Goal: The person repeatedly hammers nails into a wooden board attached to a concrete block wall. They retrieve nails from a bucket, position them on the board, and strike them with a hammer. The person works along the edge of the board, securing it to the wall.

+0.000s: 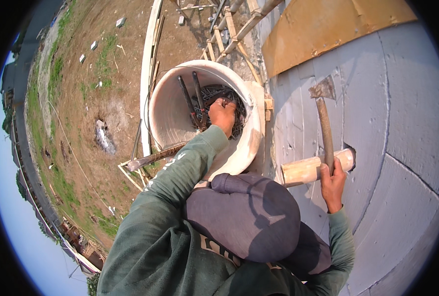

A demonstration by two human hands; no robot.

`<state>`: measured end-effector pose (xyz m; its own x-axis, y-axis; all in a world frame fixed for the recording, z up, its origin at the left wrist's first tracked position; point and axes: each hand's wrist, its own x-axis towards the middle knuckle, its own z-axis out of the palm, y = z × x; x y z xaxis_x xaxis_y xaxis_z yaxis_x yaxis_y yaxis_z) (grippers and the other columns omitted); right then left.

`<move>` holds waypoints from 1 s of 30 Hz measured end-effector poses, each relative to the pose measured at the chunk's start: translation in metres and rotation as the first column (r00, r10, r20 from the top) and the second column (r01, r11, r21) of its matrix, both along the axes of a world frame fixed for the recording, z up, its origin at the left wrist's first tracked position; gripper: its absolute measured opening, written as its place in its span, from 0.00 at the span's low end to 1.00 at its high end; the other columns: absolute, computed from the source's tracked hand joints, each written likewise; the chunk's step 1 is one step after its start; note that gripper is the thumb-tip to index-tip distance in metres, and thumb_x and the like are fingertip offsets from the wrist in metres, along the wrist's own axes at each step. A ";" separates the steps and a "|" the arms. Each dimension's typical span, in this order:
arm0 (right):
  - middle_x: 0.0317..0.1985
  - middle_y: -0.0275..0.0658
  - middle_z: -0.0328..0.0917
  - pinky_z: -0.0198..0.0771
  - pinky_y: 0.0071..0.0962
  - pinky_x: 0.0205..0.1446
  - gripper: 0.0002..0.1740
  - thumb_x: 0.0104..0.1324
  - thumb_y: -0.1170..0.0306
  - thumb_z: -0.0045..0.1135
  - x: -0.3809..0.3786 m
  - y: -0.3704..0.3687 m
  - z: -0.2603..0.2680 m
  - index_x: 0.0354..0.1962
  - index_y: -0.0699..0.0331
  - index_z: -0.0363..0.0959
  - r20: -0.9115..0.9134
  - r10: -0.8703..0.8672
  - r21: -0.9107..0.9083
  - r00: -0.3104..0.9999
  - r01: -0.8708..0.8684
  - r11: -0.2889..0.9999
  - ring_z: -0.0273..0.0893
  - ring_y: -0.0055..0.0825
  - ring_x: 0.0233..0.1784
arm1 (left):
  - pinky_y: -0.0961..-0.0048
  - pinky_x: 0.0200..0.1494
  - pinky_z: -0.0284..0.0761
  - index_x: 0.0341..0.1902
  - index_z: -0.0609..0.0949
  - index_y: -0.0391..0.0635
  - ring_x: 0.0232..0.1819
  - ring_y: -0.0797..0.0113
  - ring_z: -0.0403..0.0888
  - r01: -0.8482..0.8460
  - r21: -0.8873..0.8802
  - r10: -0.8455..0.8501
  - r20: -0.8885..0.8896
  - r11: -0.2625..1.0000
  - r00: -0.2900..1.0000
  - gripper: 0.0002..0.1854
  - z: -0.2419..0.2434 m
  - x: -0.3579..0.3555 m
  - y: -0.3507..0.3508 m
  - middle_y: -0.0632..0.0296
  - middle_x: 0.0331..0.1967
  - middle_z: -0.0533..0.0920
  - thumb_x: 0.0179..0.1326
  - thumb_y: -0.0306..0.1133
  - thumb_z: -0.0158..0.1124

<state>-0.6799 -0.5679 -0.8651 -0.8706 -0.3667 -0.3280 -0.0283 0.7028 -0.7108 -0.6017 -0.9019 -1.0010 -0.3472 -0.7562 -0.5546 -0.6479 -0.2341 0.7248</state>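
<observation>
Down inside a pale, round bucket (pixel 175 122), my left hand (pixel 223 115) has its fingers drawn together over a heap of loose nails (pixel 238 127). Whether a nail is pinched in the fingertips is hidden. Beside that hand, pincers (pixel 197 100) with dark handles stand in the bucket. A worn tool shaft (pixel 156 156) pokes out over the left rim. My right hand (pixel 333 183) grips the lower end of the wooden handle of a hatchet (pixel 326 129), its rusty head uppermost. Behind the handle, a cut bamboo pole (pixel 302 172) projects from a hole in the grey block wall (pixel 367 122).
A brown sheet (pixel 334 33) covers part of the wall at upper right. Past the bucket stands a bamboo ladder-like frame (pixel 226 35). Long planks (pixel 148 81) run along the bucket's left side. Far below lies bare ground (pixel 82 122) with grass, block pieces and an ash patch.
</observation>
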 end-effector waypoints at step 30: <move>0.24 0.46 0.76 0.69 0.30 0.32 0.17 0.64 0.68 0.57 0.000 -0.003 0.002 0.45 0.73 0.72 0.002 -0.025 -0.014 1.000 0.025 1.000 0.74 0.28 0.24 | 0.59 0.43 0.82 0.55 0.72 0.34 0.42 0.46 0.84 0.730 -0.364 -0.387 0.666 0.578 0.638 0.17 0.000 -0.010 -0.028 0.37 0.52 0.72 0.62 0.23 0.48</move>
<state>-0.6802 -0.5706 -0.8634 -0.8789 -0.3497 -0.3244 -0.0101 0.6936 -0.7203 -0.6119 -0.9296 -1.0012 -0.6388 -0.7011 -0.3168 -0.7610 0.6364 0.1260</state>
